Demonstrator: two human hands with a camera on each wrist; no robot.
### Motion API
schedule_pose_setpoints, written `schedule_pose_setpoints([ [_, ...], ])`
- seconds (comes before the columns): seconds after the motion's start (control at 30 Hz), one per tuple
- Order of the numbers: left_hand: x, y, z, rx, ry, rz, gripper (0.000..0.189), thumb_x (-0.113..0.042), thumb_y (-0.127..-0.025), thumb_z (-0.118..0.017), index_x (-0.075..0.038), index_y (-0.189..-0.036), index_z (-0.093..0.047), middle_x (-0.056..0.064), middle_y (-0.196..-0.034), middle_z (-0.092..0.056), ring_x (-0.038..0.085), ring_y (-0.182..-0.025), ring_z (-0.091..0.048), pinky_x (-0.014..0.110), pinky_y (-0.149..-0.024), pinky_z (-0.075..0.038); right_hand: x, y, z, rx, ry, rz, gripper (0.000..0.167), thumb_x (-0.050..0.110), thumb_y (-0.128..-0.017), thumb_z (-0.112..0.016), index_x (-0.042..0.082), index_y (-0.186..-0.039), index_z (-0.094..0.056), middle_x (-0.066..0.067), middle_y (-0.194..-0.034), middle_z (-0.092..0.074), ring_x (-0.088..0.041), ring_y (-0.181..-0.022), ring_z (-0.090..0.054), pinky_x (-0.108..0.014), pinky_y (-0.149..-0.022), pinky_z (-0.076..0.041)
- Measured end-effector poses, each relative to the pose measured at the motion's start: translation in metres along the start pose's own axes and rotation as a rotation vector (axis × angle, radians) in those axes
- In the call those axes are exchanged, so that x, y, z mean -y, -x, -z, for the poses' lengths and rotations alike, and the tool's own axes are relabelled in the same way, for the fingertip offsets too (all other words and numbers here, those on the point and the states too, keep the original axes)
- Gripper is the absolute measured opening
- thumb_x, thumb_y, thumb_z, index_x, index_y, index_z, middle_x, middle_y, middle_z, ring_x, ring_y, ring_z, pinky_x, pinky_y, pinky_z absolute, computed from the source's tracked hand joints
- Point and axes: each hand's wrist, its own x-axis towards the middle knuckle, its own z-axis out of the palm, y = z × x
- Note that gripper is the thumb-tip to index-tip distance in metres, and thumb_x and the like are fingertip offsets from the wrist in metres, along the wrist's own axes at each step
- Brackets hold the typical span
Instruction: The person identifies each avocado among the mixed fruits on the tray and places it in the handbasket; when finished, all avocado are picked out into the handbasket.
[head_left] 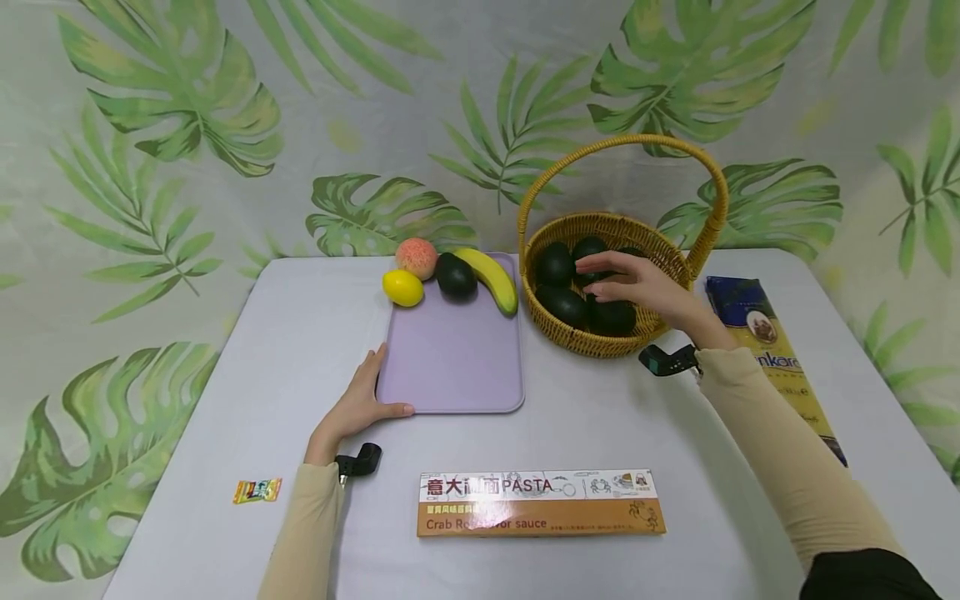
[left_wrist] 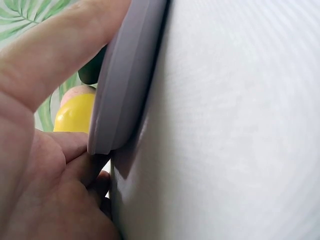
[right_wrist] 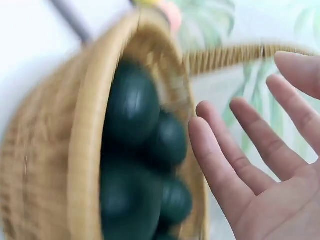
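A lilac tray lies left of the middle of the table. My left hand rests against its near left corner, thumb along the front edge and fingers along the left side. At the tray's far end sit a yellow lemon, a pink peach, a dark green avocado and a banana. Over the wicker basket hovers my right hand, its fingers apart and holding nothing. Several dark avocados fill the basket, some partly hidden by that hand.
The basket's tall handle arches over it. A blue and yellow packet lies at the right, behind my right forearm. In front is a long pasta box; a small wrapped snack lies near the left. A leaf-print cloth hangs behind.
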Motion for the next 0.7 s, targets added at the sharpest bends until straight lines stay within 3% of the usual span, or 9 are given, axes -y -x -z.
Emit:
schedule_pose_setpoints([
  [0.17, -0.001, 0.000, 0.000, 0.002, 0.001, -0.008, 0.117, -0.034, -0.074, -0.082, -0.002, -0.153, -0.002, 0.026, -0.156, 0.002, 0.043, -0.141, 0.004, 0.061, -0.109, -0.007, 0.018, -0.017, -0.030, 0.098, -0.024, 0.070, 0.045, 0.013, -0.097, -0.057, 0.001, -0.139, -0.044, -0.018, -0.140, -0.043, -0.040, -0.118, -0.051, -0.038, -0.094, -0.046],
  [0.33, -0.002, -0.001, 0.000, 0.001, 0.001, 0.000, 0.116, -0.033, -0.075, -0.082, -0.003, -0.153, -0.002, 0.025, -0.156, 0.003, 0.043, -0.141, 0.003, 0.061, -0.109, -0.007, 0.029, -0.042, -0.058, 0.160, 0.014, 0.101, 0.047, 0.015, -0.096, -0.059, 0.002, -0.139, -0.045, -0.016, -0.140, -0.043, -0.032, -0.118, -0.052, -0.038, -0.095, -0.045],
  [0.5, -0.001, -0.002, 0.000, -0.002, 0.000, 0.007, 0.116, -0.033, -0.074, -0.082, -0.003, -0.153, -0.002, 0.025, -0.156, 0.003, 0.043, -0.142, 0.003, 0.060, -0.109, -0.008, 0.026, -0.072, -0.084, 0.184, 0.027, 0.096, 0.049, 0.011, -0.096, -0.058, 0.004, -0.141, -0.044, -0.009, -0.145, -0.039, -0.031, -0.115, -0.052, -0.042, -0.093, -0.045],
  [0.7, 0.001, -0.001, 0.000, -0.002, 0.002, 0.010, 0.116, -0.034, -0.074, -0.082, -0.003, -0.153, -0.003, 0.025, -0.156, 0.003, 0.042, -0.142, 0.003, 0.060, -0.109, -0.008, 0.020, -0.100, -0.106, 0.169, 0.067, 0.068, 0.053, 0.014, -0.095, -0.059, 0.009, -0.145, -0.040, -0.008, -0.155, -0.022, -0.033, -0.117, -0.049, -0.041, -0.093, -0.043],
])
